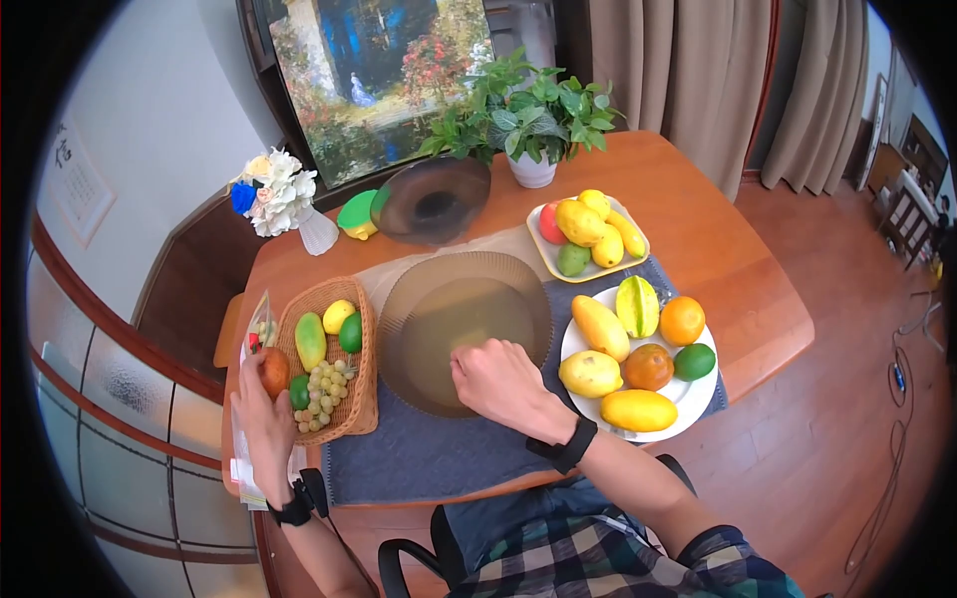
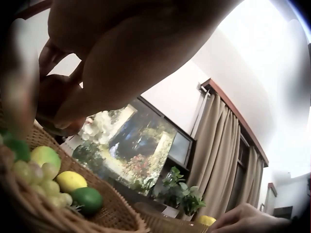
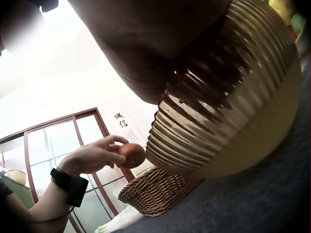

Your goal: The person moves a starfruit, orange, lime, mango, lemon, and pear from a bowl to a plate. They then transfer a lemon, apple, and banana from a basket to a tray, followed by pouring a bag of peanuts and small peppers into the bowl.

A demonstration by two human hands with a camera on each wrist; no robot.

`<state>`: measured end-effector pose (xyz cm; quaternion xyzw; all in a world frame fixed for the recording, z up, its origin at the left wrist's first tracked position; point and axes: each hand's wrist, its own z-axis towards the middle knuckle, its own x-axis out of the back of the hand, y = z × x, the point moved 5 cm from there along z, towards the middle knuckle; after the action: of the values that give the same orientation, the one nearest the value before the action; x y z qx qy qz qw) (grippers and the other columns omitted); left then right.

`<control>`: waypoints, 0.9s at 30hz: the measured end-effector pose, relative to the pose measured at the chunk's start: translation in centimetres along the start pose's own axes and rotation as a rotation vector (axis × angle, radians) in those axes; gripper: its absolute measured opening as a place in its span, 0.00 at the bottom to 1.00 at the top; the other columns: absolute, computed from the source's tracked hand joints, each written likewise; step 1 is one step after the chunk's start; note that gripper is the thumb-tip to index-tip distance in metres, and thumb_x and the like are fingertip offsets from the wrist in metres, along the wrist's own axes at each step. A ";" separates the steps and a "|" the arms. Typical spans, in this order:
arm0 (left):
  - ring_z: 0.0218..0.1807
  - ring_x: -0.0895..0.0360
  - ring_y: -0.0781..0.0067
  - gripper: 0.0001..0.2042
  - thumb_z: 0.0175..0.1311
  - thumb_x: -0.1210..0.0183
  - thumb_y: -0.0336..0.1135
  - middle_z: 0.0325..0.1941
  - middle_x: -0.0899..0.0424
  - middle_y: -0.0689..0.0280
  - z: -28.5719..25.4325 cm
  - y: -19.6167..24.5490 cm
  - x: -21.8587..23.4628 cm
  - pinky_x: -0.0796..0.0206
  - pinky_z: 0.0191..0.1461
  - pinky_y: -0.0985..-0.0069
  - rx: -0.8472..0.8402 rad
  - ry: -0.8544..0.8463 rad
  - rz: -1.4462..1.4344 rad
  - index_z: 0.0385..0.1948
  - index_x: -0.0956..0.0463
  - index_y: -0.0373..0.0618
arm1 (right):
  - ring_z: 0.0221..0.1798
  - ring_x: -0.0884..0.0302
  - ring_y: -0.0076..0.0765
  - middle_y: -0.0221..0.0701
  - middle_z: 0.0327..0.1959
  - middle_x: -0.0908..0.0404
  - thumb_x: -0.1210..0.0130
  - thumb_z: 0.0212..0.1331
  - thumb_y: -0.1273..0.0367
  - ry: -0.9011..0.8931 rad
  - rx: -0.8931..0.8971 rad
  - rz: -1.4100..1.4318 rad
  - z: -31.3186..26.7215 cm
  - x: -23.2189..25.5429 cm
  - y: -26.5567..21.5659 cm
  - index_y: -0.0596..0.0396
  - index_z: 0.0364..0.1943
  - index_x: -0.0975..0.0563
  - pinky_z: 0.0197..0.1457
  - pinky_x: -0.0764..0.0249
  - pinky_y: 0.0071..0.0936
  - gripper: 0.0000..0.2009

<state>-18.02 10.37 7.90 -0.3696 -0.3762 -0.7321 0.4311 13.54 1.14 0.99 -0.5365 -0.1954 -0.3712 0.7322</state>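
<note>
My left hand (image 1: 267, 429) grips a round reddish-orange fruit (image 1: 272, 371) at the left rim of the wicker basket (image 1: 367, 404). Thumb and fingers span the fruit (image 3: 132, 155) in the right wrist view, where it hangs above the basket. Inside lie green grapes (image 1: 324, 397), a green-yellow mango (image 1: 310, 341), a lemon (image 1: 338, 317) and green citrus fruits (image 1: 350, 333). My right hand (image 1: 503, 384) is over the ribbed see-through bowl (image 1: 429, 299), its fingers curled. Nothing shows in it; its fingertips are hidden beneath.
Right of the bowl, a white plate (image 1: 688, 411) bears star fruit, orange, lemon and mangoes. Behind it, a pale tray (image 1: 646, 261) holds more fruit. A dark glass bowl (image 1: 469, 189), potted plant (image 1: 533, 171) and flower vase (image 1: 318, 232) stand at the back. A blue cloth (image 1: 399, 478) lies underneath.
</note>
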 end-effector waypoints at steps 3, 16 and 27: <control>0.70 0.29 0.40 0.35 0.60 0.37 0.15 0.74 0.25 0.53 -0.9 4.1 1.4 0.38 0.75 0.54 -0.020 0.051 -0.125 0.72 0.32 0.47 | 0.33 0.15 0.69 0.55 0.25 0.17 0.43 0.65 0.72 -0.002 -0.021 -0.047 0.1 0.0 -0.1 0.61 0.30 0.16 0.43 0.18 0.59 0.09; 0.66 0.27 0.30 0.30 0.67 0.39 0.23 0.69 0.24 0.45 -2.5 18.6 -10.9 0.34 0.72 0.49 -0.351 -0.394 -0.369 0.72 0.35 0.42 | 0.52 0.13 0.69 0.58 0.54 0.21 0.38 0.61 0.74 -0.113 -0.169 -0.089 1.1 -1.0 2.0 0.63 0.63 0.32 0.54 0.15 0.57 0.25; 0.72 0.30 0.33 0.31 0.67 0.38 0.25 0.72 0.27 0.49 -3.0 18.2 -11.9 0.34 0.75 0.50 -0.351 -0.368 -0.317 0.74 0.33 0.44 | 0.52 0.12 0.66 0.58 0.53 0.19 0.39 0.64 0.70 -0.234 -0.165 -0.186 1.2 -3.0 2.9 0.63 0.60 0.32 0.54 0.14 0.55 0.23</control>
<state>2.12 5.70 0.50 -0.5016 -0.3690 -0.7648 0.1653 13.97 3.66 -2.49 -0.6139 -0.2971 -0.3870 0.6205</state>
